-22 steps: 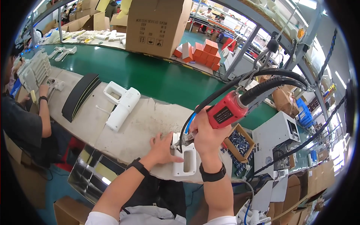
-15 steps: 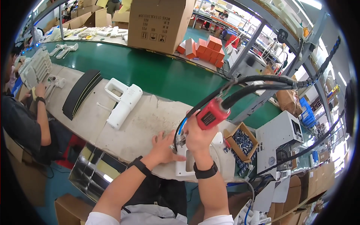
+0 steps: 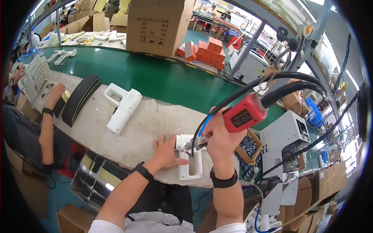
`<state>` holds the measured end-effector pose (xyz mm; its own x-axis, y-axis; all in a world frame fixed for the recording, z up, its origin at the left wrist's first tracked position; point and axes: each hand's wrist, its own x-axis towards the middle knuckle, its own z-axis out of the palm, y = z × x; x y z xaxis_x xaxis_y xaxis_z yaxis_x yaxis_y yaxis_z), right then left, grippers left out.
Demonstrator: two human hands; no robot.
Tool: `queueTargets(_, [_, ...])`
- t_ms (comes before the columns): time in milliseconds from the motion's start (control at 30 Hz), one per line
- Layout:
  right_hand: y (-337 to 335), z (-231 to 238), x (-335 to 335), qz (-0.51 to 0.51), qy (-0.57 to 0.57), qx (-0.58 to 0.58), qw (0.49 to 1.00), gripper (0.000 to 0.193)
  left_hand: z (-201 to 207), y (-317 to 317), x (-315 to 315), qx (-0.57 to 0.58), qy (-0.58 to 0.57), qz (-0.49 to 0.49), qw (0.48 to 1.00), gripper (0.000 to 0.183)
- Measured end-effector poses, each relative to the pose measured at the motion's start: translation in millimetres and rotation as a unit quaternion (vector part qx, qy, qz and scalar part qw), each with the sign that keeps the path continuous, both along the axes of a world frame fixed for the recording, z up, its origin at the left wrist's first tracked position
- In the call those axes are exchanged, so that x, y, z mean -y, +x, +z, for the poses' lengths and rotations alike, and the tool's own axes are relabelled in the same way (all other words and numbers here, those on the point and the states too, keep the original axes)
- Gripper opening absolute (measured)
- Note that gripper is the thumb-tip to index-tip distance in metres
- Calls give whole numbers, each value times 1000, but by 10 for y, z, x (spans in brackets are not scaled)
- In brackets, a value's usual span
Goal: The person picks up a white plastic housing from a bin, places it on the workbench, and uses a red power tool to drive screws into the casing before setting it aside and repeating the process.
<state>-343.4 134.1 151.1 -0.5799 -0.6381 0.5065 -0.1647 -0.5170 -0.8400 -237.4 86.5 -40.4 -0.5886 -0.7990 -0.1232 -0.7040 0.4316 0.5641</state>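
Note:
My right hand (image 3: 222, 141) is wrapped round a red powered screwdriver (image 3: 241, 114) with thick black hoses and a blue tube. Its metal nose (image 3: 197, 144) points left and down over a white pistol-shaped plastic housing (image 3: 189, 176), which lies on the bench with its loop handle toward me. My left hand (image 3: 166, 153) rests beside the housing's left end, fingers spread, thumb reaching to the handle. The screwdriver and my right hand hide part of the housing, and whether the tip touches a screw cannot be made out.
Another white housing (image 3: 126, 110) lies farther left, near a stack of curved black strips (image 3: 80, 101). A cardboard box (image 3: 256, 136) of small blue parts and a white machine (image 3: 285, 130) stand at right. Hoses hang overhead. A co-worker's arm (image 3: 47, 132) reaches onto the bench at left.
My right hand has moved right with the screwdriver, showing more of the housing under its nose. My left hand stays beside the housing. The co-worker's hand has shifted toward the black strips.

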Motion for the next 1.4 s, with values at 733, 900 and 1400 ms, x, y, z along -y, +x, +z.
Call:
queueTargets(733, [-288, 181, -446, 13, -24, 53, 998, 6, 39, -193, 97, -66, -122, 125, 982, 103])
queueTargets(900, [-330, -59, -423, 14, -10, 42, 999, 6, 39, -182, 73, -74, -109, 122, 984, 102])
queueTargets(1400, [-167, -169, -326, -12, 0, 15, 1000, 4, -17, -152, 116, -90, -121, 127, 980, 99])
